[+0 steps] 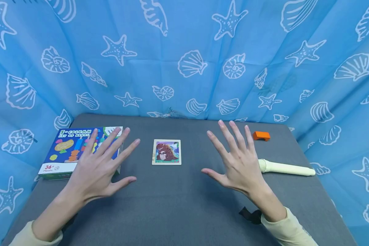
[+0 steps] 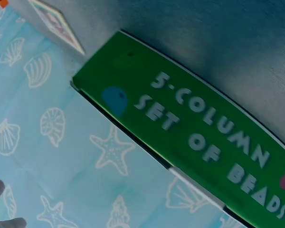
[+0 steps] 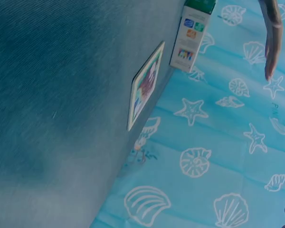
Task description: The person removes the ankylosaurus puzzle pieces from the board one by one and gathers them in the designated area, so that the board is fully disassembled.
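- Green-and-blue cardboard bead-set box [image 1: 63,150], left side of the grey tabletop [image 1: 178,212], flat with printed front up; probably laid that way so it sits steady. No gap seen in its sides; contents can't be told from here, beads only as printed art.
- Left hand [image 1: 101,167]: raised in front of the box, fingers spread, grasping nothing. Overlaps the box from the head view, but the left wrist view shows fingers well apart from it.
- Dinosaur picture board [image 1: 167,152]: flat, picture up, between the hands, neither touching. Pale rim likely works as a shallow tray round the picture; can't tell if pieces are loose.
- Right hand [image 1: 240,157]: also raised, fingers splayed, released, nothing in it. Spread like this, both palms-down hands look held clear of everything.
- Orange arched block [image 1: 261,135]: beyond the right hand, seems stood on its feet, notch down, for balance.
- Cream rod [image 1: 287,168]: lying lengthwise, near end partly hidden by the right hand.
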`<action>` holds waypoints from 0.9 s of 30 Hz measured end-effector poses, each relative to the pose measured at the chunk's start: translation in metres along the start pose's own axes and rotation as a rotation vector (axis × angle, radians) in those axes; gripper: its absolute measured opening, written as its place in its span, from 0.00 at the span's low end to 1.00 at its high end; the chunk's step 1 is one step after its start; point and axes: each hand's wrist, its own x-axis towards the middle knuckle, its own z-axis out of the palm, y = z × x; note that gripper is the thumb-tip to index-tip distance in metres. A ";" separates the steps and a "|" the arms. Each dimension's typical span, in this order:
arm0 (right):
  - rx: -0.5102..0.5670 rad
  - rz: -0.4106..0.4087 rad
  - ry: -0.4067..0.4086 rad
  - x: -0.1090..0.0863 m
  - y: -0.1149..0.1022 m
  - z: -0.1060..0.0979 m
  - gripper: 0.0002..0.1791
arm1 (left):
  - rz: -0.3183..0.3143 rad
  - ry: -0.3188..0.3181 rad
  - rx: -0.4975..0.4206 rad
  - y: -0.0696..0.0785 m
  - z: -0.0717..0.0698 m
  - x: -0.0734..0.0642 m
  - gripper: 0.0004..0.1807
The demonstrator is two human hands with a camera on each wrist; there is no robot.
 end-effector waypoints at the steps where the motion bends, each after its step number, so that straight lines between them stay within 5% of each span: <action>1: 0.003 -0.004 -0.001 0.001 -0.002 0.001 0.54 | 0.000 -0.001 -0.004 0.001 0.000 0.001 0.52; 18: 0.131 -0.056 -0.036 0.024 -0.036 0.016 0.42 | -0.051 -0.053 -0.100 0.017 0.007 0.012 0.40; 27: 0.357 0.044 -0.138 0.034 -0.058 0.037 0.39 | -0.128 -0.196 -0.119 0.033 0.016 0.021 0.35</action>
